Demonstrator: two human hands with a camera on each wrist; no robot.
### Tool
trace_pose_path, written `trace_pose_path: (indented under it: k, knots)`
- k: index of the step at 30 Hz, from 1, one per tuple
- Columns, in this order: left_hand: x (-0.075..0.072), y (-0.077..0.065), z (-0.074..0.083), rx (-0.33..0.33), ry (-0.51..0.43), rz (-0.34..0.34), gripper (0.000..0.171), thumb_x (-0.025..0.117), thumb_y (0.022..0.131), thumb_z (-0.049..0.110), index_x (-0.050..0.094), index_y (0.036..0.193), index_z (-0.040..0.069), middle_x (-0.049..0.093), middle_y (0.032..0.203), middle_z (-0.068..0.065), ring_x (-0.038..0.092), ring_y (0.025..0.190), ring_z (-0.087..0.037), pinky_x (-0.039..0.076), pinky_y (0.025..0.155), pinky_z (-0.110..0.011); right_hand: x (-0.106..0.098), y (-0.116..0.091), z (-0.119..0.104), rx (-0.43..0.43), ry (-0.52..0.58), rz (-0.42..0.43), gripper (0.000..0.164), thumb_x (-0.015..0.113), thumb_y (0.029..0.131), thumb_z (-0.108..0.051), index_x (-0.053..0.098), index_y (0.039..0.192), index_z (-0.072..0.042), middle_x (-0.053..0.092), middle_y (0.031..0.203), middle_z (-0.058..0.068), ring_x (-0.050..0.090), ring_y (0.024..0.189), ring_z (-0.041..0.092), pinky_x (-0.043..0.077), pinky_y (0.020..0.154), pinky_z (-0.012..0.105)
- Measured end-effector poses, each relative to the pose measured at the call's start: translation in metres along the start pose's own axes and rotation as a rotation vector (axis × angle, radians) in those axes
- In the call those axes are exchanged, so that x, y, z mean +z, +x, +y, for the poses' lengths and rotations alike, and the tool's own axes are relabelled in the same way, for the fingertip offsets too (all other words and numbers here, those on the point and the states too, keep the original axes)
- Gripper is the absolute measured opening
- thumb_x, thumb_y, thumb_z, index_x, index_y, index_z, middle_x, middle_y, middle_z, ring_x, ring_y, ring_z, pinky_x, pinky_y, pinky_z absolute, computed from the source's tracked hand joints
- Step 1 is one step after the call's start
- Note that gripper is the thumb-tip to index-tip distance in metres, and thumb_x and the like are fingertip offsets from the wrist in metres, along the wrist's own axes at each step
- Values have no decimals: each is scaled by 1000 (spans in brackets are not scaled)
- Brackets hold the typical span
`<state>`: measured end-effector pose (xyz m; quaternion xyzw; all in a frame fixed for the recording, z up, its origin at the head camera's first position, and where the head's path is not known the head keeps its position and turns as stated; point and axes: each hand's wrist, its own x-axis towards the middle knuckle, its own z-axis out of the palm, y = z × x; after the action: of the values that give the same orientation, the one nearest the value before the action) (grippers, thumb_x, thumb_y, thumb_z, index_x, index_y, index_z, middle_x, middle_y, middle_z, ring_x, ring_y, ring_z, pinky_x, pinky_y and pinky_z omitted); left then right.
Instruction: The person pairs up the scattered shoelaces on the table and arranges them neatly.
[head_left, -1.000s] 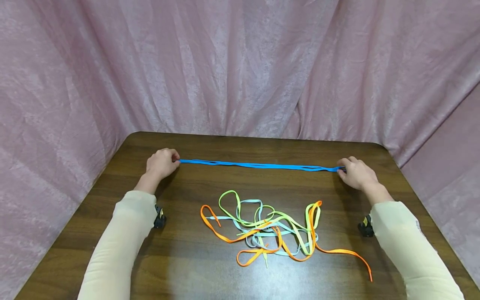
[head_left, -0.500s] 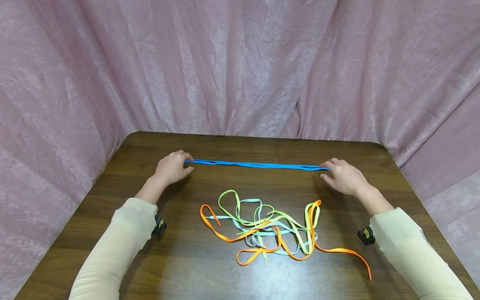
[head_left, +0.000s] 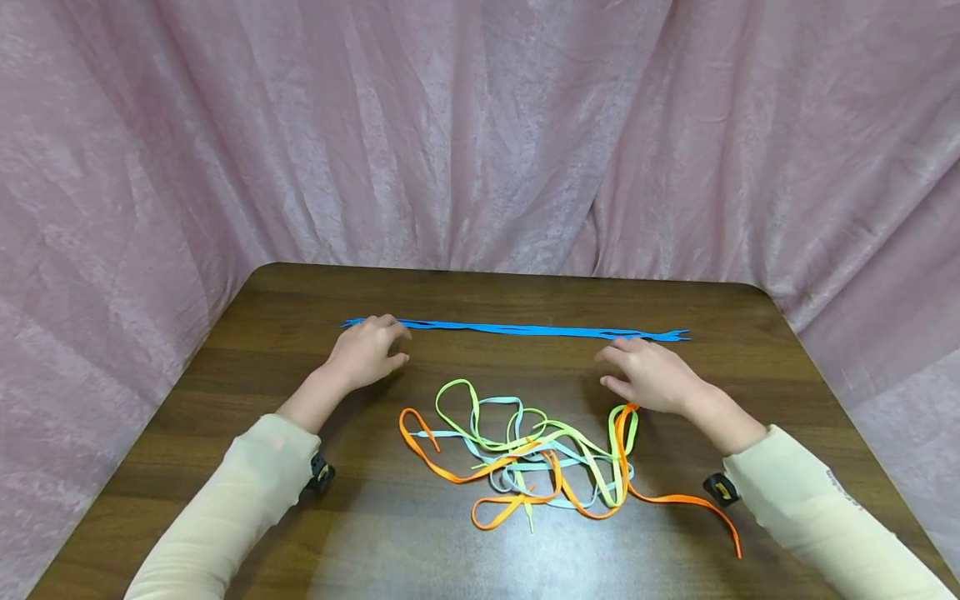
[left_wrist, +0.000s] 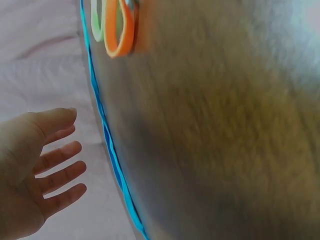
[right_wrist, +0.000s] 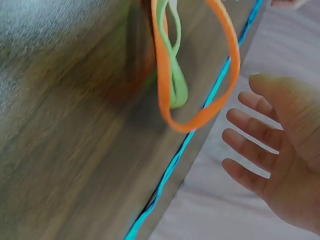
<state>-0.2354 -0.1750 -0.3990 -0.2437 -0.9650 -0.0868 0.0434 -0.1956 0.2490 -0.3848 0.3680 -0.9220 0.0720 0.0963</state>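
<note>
The blue shoelaces (head_left: 510,330) lie in a long, nearly straight bundle across the wooden table (head_left: 390,533), and other places are given from them. Just on the near side of their left end is the left hand (head_left: 367,348), with the right hand (head_left: 652,375) on the near side toward their right end. In the head view, the left hand covers a short stretch of the bundle, so contact cannot be judged there; the loose tips fanning out at both ends show only in this view.

The wrist views show what the head view hides: each palm faces inward, thumb and fingers parted and slightly bent, grasping nothing, and in both the bundle runs past apart from the fingertips.

Nearer the person than the blue bundle is a tangle of an orange shoelace (head_left: 558,479), a yellow-green shoelace (head_left: 573,434) and a light blue shoelace (head_left: 536,469). From the right wrist, an orange loop visually crosses the blue bundle, whereas the head view shows tangle and bundle well apart. Beyond the bundle hangs a pink curtain (head_left: 480,142); nearer than it, a black device (head_left: 722,489) sits at the right sleeve (head_left: 817,500).
</note>
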Motion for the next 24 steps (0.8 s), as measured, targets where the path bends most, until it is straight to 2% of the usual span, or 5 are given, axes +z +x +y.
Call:
trace_pose_path:
  k: [4,12,20,24]
  knots:
    - [3,-3,9,42,17,9,29,71,80,26,66,104,12,60,103,-5,58,92,-26,49,69,-37,-1,4,-13,-39,-11,-45,25,70,79,-20,65,101,-9,61,93,3,59,83,21,48,70,37]
    - [9,-7,29,119,8,21,26,71,80,25,66,103,13,60,103,-3,57,95,-25,48,78,-39,5,12,-36,-96,-17,-125,23,70,79,-21,65,100,-13,61,92,0,60,83,19,49,69,35]
    - [18,-12,47,186,10,-6,27,72,78,24,67,102,13,60,102,-3,56,91,-23,48,76,-37,20,18,-55,-151,11,-186,16,68,81,-20,64,95,-15,60,89,-2,59,80,17,49,69,33]
    - [21,-16,54,206,13,-7,28,73,77,26,67,102,14,60,101,-1,56,88,-21,47,74,-35,25,19,-60,-148,28,-212,12,68,81,-19,64,92,-15,58,85,-3,54,74,12,46,64,28]
